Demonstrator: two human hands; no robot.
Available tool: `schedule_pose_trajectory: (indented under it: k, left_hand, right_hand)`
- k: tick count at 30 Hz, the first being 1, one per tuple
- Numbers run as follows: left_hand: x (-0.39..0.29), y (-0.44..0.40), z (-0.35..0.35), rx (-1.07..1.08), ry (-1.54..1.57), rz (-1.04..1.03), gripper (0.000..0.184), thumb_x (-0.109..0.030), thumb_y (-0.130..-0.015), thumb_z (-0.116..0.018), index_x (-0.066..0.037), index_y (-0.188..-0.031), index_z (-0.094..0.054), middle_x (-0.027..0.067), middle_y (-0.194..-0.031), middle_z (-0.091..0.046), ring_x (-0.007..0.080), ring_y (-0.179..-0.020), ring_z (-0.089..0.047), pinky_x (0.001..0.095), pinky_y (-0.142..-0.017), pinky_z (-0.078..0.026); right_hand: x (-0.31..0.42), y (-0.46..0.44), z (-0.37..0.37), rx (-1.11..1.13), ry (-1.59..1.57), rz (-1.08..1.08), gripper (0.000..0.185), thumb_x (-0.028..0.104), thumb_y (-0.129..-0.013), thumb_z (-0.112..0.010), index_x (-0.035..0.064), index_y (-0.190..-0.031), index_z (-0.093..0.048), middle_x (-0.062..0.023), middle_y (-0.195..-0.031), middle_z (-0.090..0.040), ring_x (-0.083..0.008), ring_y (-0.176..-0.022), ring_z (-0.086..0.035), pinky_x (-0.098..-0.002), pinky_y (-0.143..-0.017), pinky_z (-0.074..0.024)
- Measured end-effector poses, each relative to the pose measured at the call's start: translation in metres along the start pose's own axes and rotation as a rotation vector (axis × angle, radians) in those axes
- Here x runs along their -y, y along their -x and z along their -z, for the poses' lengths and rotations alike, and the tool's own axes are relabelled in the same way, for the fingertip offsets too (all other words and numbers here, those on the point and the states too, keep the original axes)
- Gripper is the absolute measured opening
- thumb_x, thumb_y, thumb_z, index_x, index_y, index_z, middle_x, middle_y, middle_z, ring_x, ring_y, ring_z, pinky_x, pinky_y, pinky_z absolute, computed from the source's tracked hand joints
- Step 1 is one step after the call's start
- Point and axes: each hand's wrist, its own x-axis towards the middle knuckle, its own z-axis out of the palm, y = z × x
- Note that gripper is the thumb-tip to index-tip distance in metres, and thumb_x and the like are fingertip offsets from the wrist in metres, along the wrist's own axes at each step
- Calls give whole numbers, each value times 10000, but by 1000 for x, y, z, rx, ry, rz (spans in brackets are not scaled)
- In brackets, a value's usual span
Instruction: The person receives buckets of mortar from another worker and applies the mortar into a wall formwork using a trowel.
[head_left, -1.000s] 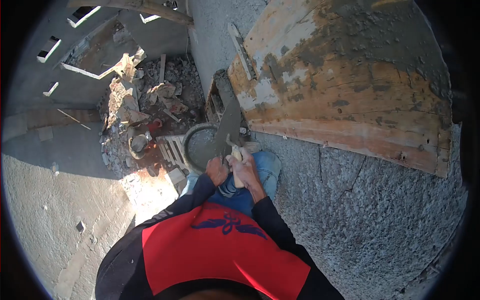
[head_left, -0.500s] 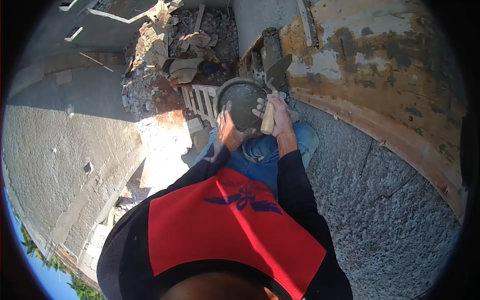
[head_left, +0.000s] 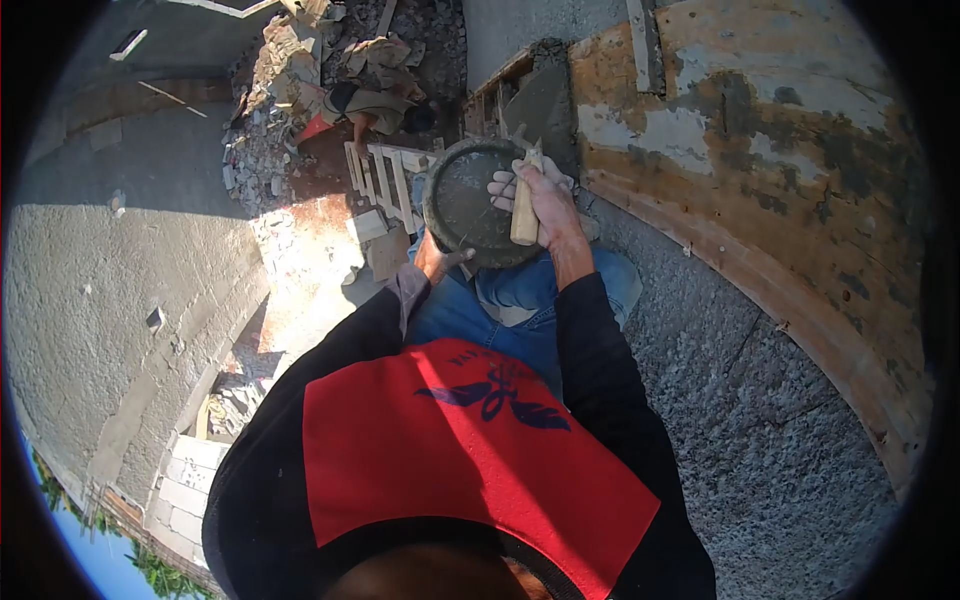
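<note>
A round dark bucket (head_left: 478,255) with grey wet mortar in it stands in front of my knees. At its near left rim is my left hand (head_left: 436,259), the thumb over the edge and the fingers hidden against the outer side. My right hand (head_left: 551,203) holds a trowel by its pale wooden handle (head_left: 524,215), over the right part of the bucket. The trowel's grey blade (head_left: 535,105) points away from me, beyond the bucket, and is hard to tell from the mortar-covered surface behind it.
Mortar-smeared wooden boards (head_left: 740,160) stretch along the right, above a rough grey wall (head_left: 720,350). A small wooden pallet (head_left: 388,180) lies left of the bucket. Beyond it, a person (head_left: 375,108) bends over near rubble (head_left: 265,130).
My left hand has left the trowel area and moved to the bucket's left rim. My right hand has kept the trowel, now over the bucket. The view has shifted, and the other person has bent down.
</note>
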Motion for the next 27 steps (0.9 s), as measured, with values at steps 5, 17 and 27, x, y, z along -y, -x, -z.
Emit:
schedule_pose_trajectory:
  k: [5, 17, 27]
  left_hand:
    - [47, -9, 3, -48, 214, 158, 759, -135, -764, -747, -3, -1399, -353, 150, -1310, -537, 264, -1152, -559, 376, -955, -480]
    - [66, -29, -6, -76, 674, 430, 428, -174, -898, -641, -12, -1252, -465, 141, -1133, -609, 315, -989, -636, 470, -841, -554]
    - [-3, -30, -8, -316, 265, 173, 375, -14, -796, -577, 14, -1168, -544, 118, -1035, -632, 233, -902, -618, 342, -786, -504]
  right_hand:
    - [28, 30, 13, -168, 881, 219, 333, 244, -927, -572, 5, -1149, -504, -194, -962, -652, -297, -807, -679, -410, -704, -553]
    - [7, 59, 84, -179, 2159, 364, 260, 268, -910, -526, 33, -892, -636, -178, -822, -665, -327, -799, -664, -456, -703, -521]
    - [-91, -32, 60, 32, 1870, 198, 234, 223, -875, -541, 40, -987, -633, -194, -1004, -662, -378, -961, -639, -516, -798, -502]
